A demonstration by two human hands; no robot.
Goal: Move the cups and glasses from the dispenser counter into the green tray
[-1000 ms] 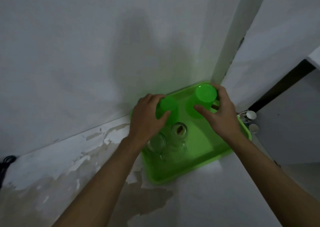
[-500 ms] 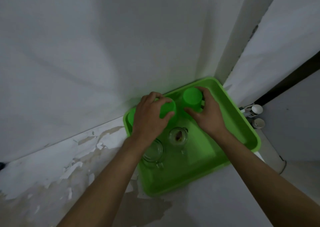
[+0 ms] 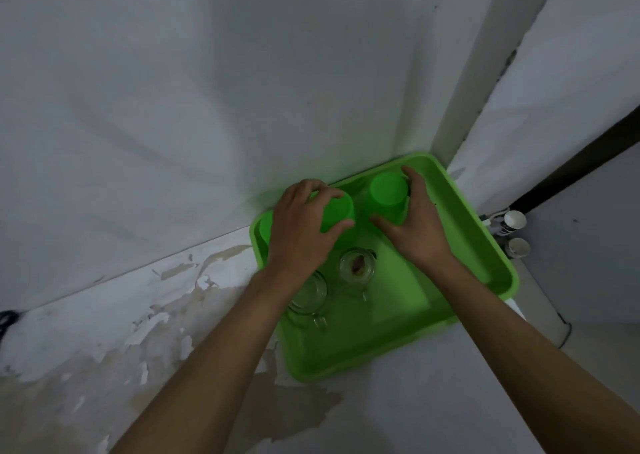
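So it's a dim corner, big white wall [image 3: 173, 107] taking up most of the view, with a pale post [image 3: 485, 55] running up where it meets a second wall on the right. Below that is a white surface [image 3: 104, 332] with the coating peeling off in patches, brownish stuff showing underneath, and a larger stain near the bottom middle. A dark gap [image 3: 588, 163] runs diagonally at the far right

The green tray [image 3: 485, 246] sits pushed right into the corner, tilted diagonally to the view, its far corner just beside the post. Everything task-related is already inside it. The left hand [image 3: 301, 232] is curled round a green cup [image 3: 337, 211] at the back left of the tray, thumb on the near side and fingers over the far side, cup upside down as far as I can tell. The right hand [image 3: 415, 225] is wrapped the same way round a second green cup [image 3: 388, 189] near the back edge, also bottom-up. Can't tell if either cup is touching the tray floor

In front of the hands are two clear glass mugs: one [image 3: 356, 266] in the middle with something brownish in it, and another [image 3: 308, 296] partly hidden under the left wrist

Off the tray to the right, two small white paper cups [image 3: 515, 219] sit down by the gap, one nearer than the other [image 3: 518, 247]
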